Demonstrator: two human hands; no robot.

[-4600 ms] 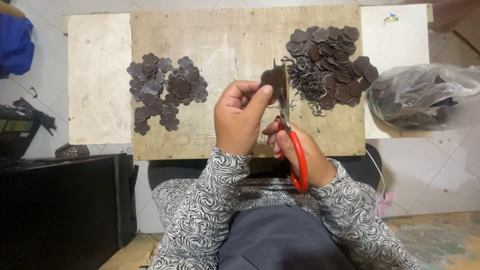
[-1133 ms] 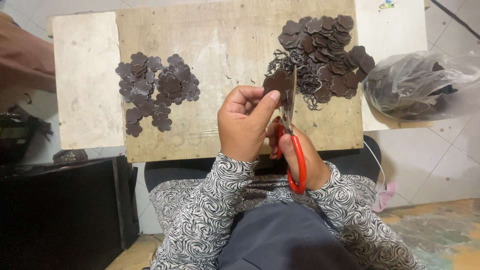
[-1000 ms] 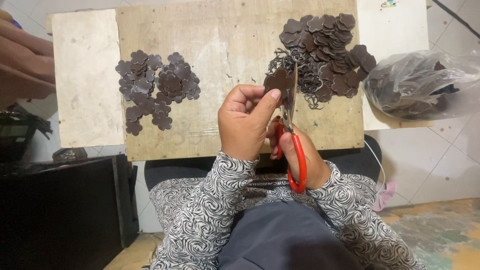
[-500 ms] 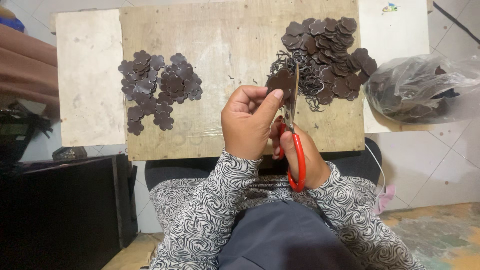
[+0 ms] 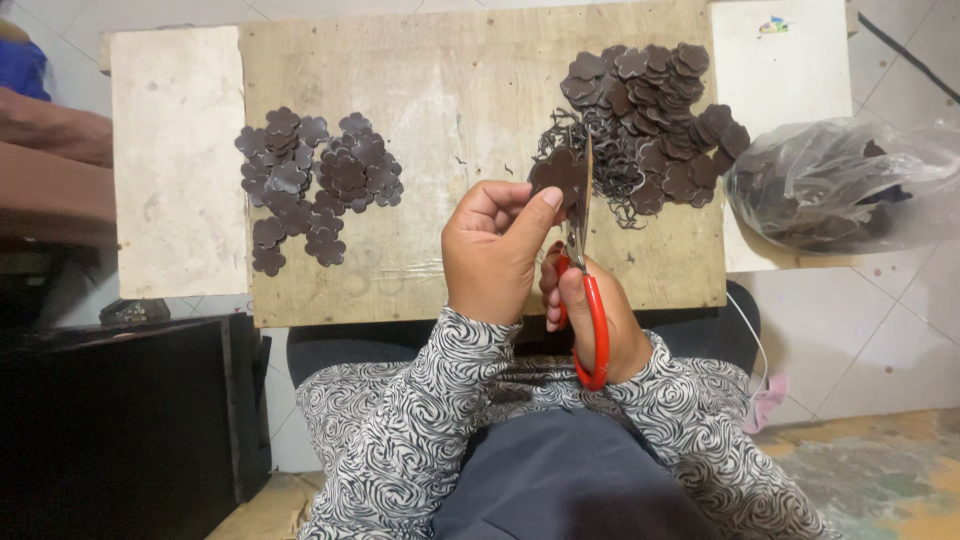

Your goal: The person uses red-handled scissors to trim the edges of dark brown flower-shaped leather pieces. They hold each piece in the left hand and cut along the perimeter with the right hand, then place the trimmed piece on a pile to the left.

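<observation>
**Scissors upright at the flower piece, mid-frame**

The flower piece (image 5: 556, 176), a dark brown scalloped cut-out, sits just above both hands at the centre of the frame. The left hand (image 5: 497, 250) pinches it: thumb and fingers closed on its lower edge, holding it up over the desk (image 5: 440, 90). The scissors (image 5: 583, 250) stand almost straight up the frame, red handles low, blades pointing to the top. The blades run along the piece's right edge and look nearly closed there, though whether they bite into it is too small to tell.

The right hand (image 5: 590, 310) lies just right of and below the left, touching it, its fingers wrapped through the red loops. It is the cutting hand; the left is nearer the piece.

A heap of uncut pieces (image 5: 650, 110) with curly trimmings lies in the upper right, just beyond the blade tips. A pile of trimmed flowers (image 5: 315, 180) lies at the upper left, well apart from the hands. A clear bag (image 5: 840, 185) of more dark pieces rests at the right edge. Another person's forearm (image 5: 50, 160) shows at the far left.
</observation>
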